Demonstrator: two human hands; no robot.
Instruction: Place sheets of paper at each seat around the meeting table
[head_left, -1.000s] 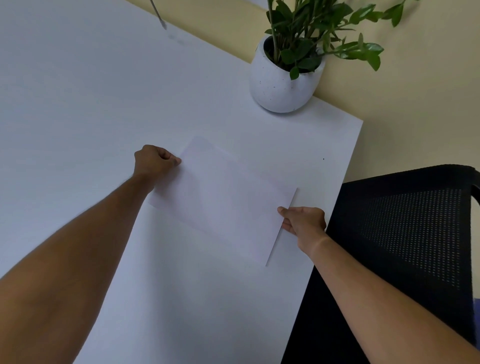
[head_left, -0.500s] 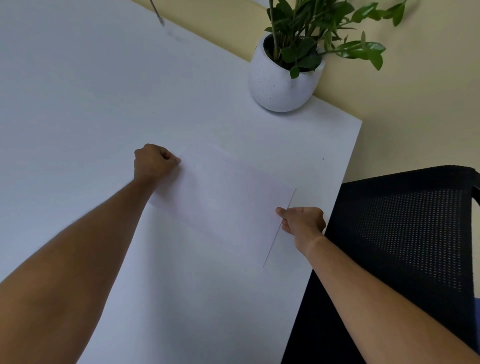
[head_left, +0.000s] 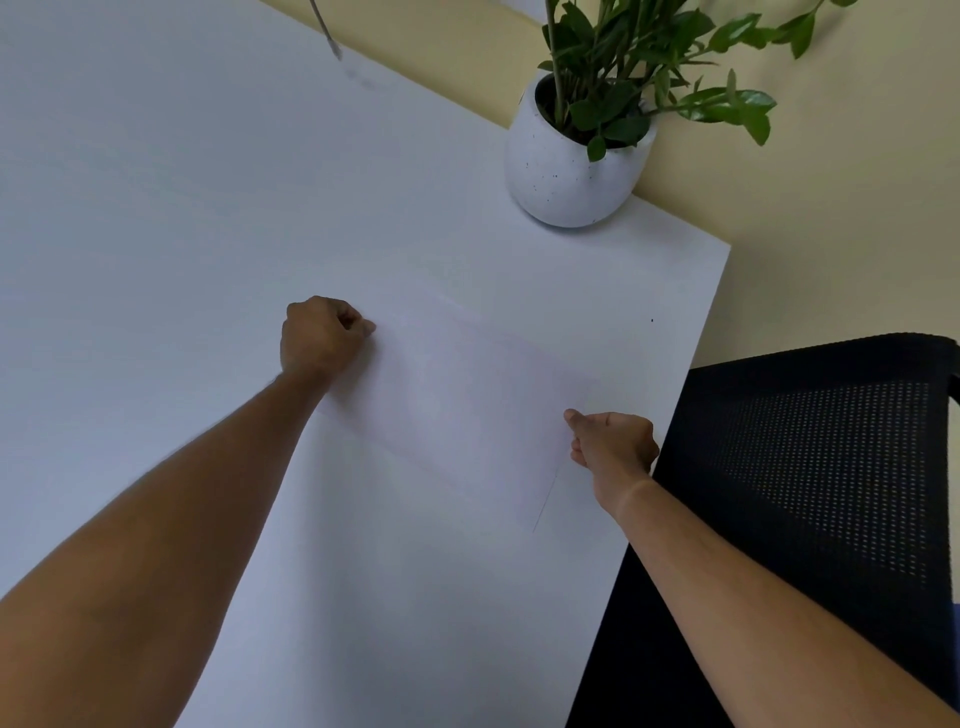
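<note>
Basically, head view, only one: sheet (head_left: 467, 410) lies flat on the table (head_left: 182, 208), spanning between both hands, white on white so its edges barely read. Left hand (head_left: 322, 335) is curled shut, pinching the sheet's far-left corner. Right hand (head_left: 613, 444) is curled too, thumb and fingers at the right edge; can't tell if it actually grips or just touches. Chair (head_left: 821, 467) sits just right of the right hand, pot (head_left: 571, 166) well beyond both. To finish well, my call: press flat, square the sheet to the table edge facing the chair, release both hands straight up so it doesn't skid.
</note>
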